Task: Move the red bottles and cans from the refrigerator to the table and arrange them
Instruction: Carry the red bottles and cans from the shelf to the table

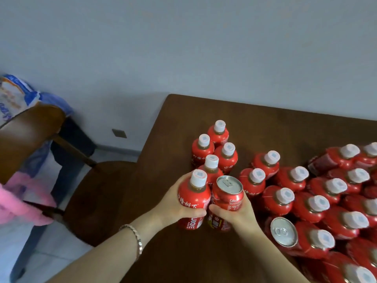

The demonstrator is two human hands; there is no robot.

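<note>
Bottle (193, 199) gripped in the left hand (175, 203), can (229, 193) in the right hand (234, 215), near the table (224, 111)'s left edge; bare wood lies beyond.

The big bunch of red plastic bottles with white caps (318, 203) runs off the right edge, and the blurry blue and white bag (14, 97) has words too fuzzy to read.

Dim, even light; soft shadows on the desk (265, 123). Edges bow and blur; glare on can (229, 183) lid.
</note>
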